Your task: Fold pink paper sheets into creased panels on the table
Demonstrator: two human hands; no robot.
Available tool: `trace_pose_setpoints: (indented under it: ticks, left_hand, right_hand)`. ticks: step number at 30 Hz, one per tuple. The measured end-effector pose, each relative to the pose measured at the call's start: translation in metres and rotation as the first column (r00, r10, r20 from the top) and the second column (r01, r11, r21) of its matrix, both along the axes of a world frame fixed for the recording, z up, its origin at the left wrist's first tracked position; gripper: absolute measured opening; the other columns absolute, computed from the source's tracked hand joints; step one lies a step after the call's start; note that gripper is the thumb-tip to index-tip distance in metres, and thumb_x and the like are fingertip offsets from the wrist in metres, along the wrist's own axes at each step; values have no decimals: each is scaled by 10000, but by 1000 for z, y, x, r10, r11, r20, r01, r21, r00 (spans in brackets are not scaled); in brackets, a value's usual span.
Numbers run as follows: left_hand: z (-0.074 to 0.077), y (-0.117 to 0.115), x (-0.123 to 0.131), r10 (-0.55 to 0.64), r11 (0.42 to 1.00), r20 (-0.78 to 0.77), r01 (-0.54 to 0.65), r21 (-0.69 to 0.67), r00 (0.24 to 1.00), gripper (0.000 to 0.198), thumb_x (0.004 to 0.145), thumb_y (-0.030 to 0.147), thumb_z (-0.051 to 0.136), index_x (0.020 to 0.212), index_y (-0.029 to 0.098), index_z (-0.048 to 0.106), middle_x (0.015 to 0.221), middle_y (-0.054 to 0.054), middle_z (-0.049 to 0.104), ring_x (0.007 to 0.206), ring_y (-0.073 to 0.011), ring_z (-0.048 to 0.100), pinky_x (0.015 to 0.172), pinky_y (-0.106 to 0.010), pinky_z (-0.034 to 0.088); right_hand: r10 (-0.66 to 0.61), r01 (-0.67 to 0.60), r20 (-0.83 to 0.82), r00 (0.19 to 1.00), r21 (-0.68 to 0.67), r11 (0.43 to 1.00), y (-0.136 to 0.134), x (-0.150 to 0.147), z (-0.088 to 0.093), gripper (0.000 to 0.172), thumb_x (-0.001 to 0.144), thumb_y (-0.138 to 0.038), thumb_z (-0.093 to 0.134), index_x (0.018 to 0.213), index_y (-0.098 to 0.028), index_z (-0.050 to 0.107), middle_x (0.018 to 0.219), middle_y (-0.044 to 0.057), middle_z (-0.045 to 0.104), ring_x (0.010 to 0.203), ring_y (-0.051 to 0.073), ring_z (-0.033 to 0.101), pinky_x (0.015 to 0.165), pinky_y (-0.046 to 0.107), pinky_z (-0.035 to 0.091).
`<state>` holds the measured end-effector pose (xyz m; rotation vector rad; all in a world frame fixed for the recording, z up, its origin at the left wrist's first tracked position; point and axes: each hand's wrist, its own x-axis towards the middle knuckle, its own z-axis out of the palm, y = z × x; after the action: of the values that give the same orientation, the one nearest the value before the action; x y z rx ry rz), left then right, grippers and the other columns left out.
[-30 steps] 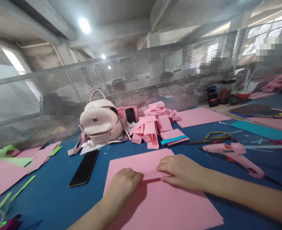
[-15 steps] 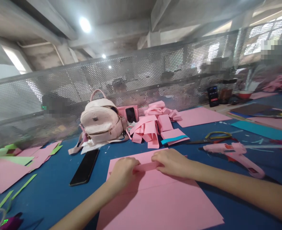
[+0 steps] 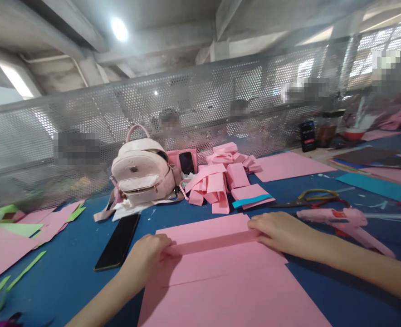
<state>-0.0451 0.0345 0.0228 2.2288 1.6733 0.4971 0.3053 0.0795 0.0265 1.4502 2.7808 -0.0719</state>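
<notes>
Head view takes in, first and largest, the perforated metal screen (image 3: 193,97) that stands along the far side of the blue bench (image 3: 74,268). On the bench, front and centre, lie large pink sheets (image 3: 234,295), one upon another, their near part running out of view at the bottom. Beyond them, a little to the left, a pale pink backpack (image 3: 142,168) sits upright near the screen, with a heap of folded pink pieces (image 3: 209,181) just to its right. Both forearms reach in over the sheets: the left hand (image 3: 146,254) has its fingers curled narrow on the left end of a folded band (image 3: 214,242) at the far part of the top sheet, and the right hand (image 3: 275,229) pinches the other end (some fingertips are hidden by the hands themselves). Past the right forearm lies a pink glue gun (image 3: 333,217) on its side, and the scissors (image 3: 298,201) rest just behind it. Left of the sheets, a black phone (image 3: 118,243) lies flat. Smallest are a green strip (image 3: 26,271) farther left and a blue strip (image 3: 252,200) across a pink piece.
</notes>
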Motion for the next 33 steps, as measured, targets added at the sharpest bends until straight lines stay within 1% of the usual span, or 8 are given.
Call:
trace_pose_setpoints:
  ticks: [4,8,13,15,19,25,29,33]
  left_hand:
    - [6,17,-22,87,995,382,-100,13,920,109,750,248,699,797,190,621,761,-2,653,766,-191,629,711,-271,443]
    - [-3,32,-26,164,980,751,-196,-47,640,498,774,458,724,1140,215,489,1145,-67,645,1036,-209,654,893,-336,508]
    - [-26,12,26,221,959,902,85,-270,371,512,817,579,676,1118,189,536,1052,-130,701,975,-281,715,886,-497,556]
    - [-29,0,51,334,901,938,262,-345,89,349,771,434,789,898,182,582,746,-25,667,787,-217,711,935,-504,536]
    - [-22,-5,82,353,905,936,246,-347,21,235,751,289,814,796,172,615,764,-42,705,856,-224,711,935,-417,539]
    - [-9,10,92,320,941,947,111,-320,18,516,661,356,876,1083,126,690,984,-130,769,957,-305,726,868,-392,568]
    - [-5,10,96,312,945,950,95,-313,28,508,685,379,864,1083,110,699,996,-144,770,942,-313,732,857,-394,575]
    - [-4,4,99,312,944,949,97,-314,39,498,697,366,857,1090,105,698,1015,-152,767,969,-320,725,871,-399,569]
  right_hand:
    - [-27,16,-137,990,-80,997,-1,9,9,120,831,-179,531,847,-209,646,910,74,725,848,290,689,694,325,456]
    - [-76,11,-365,928,-177,984,-2,14,8,240,873,-350,558,1040,-230,681,1171,76,713,1056,320,664,857,359,499]
    - [-190,130,-428,884,-168,977,-9,0,-17,529,858,-468,556,1283,-163,631,1306,160,649,1206,380,589,1014,481,451]
    - [-231,167,-466,854,-174,970,-16,-12,-25,536,841,-460,561,1278,-158,634,1244,174,674,1166,381,611,975,481,484]
    - [-229,-8,-668,708,-332,943,-30,-42,-25,335,820,-326,568,1097,-169,670,1081,112,718,936,279,695,792,357,566]
    - [-476,-251,-699,533,-668,701,-37,-64,-21,262,801,-244,574,1023,-128,651,734,49,718,607,177,712,497,203,471]
    - [-494,-280,-695,522,-686,671,-41,-66,-19,272,761,-195,585,1013,-133,669,742,38,729,604,174,709,488,198,446]
    - [-446,-349,-767,462,-619,703,-41,-66,-15,307,805,-280,638,1069,-132,694,961,75,758,891,259,715,722,305,556]
